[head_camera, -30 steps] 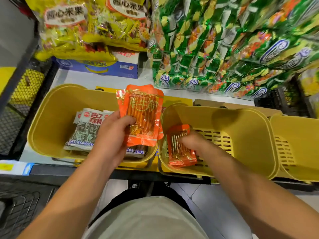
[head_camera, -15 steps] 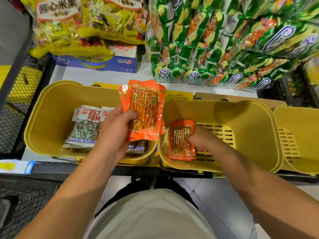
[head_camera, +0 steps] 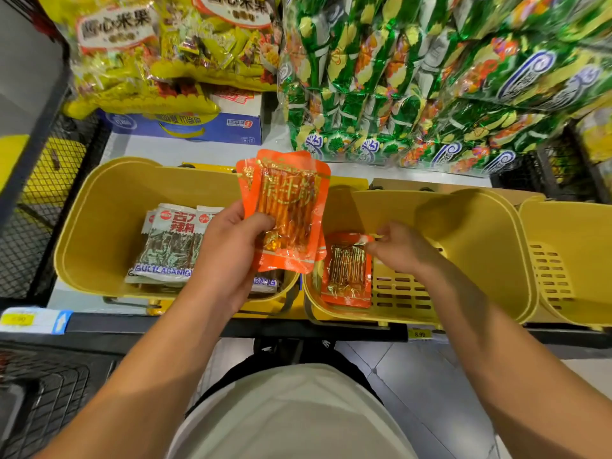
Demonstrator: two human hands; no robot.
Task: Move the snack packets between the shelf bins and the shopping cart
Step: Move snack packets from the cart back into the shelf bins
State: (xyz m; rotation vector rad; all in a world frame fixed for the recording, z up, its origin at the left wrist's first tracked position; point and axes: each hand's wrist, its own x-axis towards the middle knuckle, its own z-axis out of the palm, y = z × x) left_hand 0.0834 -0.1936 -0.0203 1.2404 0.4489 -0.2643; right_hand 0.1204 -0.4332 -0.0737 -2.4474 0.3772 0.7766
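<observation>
Head view only. The left hand point(head_camera: 228, 253) grips a fanned stack of orange snack packets point(head_camera: 288, 210), thumb curled over the front; at least two are visible, glossy foil-plastic, flat, with a clear window showing thin orange sticks and gold Chinese characters I can't read reliably. The stack hangs over the gap between the left bin point(head_camera: 99, 226) and the middle bin point(head_camera: 463, 226).

The right hand point(head_camera: 400, 250) is inside the middle bin, fingers curled, pinching the top edge of one more orange packet point(head_camera: 347, 273). That packet lies against the bin's left wall, near its front-left corner.

Three yellow plastic bins with rounded corners sit on the shelf; the middle one and the right bin point(head_camera: 569, 246) have slotted floors. The left bin holds a pile of grey-green packets point(head_camera: 169, 246) printed "GULILABANG" plus red Chinese text; the count is unclear.

Shelf-edge price tags: "8.90" point(head_camera: 419, 333) under the middle bin; a yellow tag point(head_camera: 18, 319) at the left is unreadable.

Behind the bins: a blue carton point(head_camera: 185, 127), yellow candy bags point(head_camera: 159, 48), green foil bags point(head_camera: 430, 77). A black wire cart point(head_camera: 36, 399) shows at bottom left.
</observation>
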